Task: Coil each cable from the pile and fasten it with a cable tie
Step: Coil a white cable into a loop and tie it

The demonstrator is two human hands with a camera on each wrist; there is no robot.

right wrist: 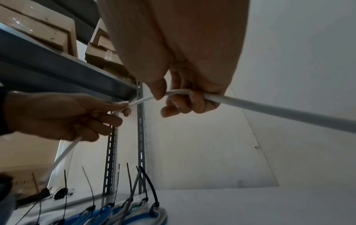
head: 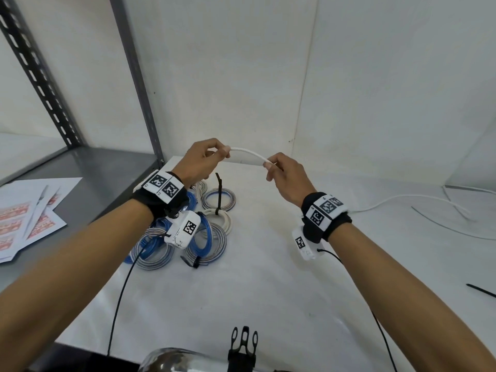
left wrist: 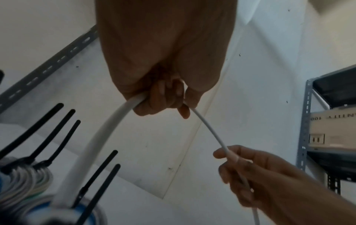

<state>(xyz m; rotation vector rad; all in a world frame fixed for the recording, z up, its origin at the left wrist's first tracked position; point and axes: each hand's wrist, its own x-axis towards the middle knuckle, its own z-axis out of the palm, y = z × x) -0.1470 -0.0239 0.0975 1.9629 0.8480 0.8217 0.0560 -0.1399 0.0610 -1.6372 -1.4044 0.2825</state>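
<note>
Above white table [head: 268,277] — both hands' grips pinch white cable [head: 248,154].

Cable [head: 248,154] hidden inside both fists; its run past the right hand [head: 286,178] toward the table isn't traceable in head view, cut by frame edge in right wrist view. Coils [head: 188,232] partly behind left wrist cam. Tie [head: 481,290] right of coils cut off. Papers [head: 29,210] blurred, print unreadable.

The white tabletop [head: 268,277] carries a heap of tied cable coils [head: 188,234] at the left, a loose white cable [head: 402,200] and one black cable tie [head: 481,290] at the right.
</note>
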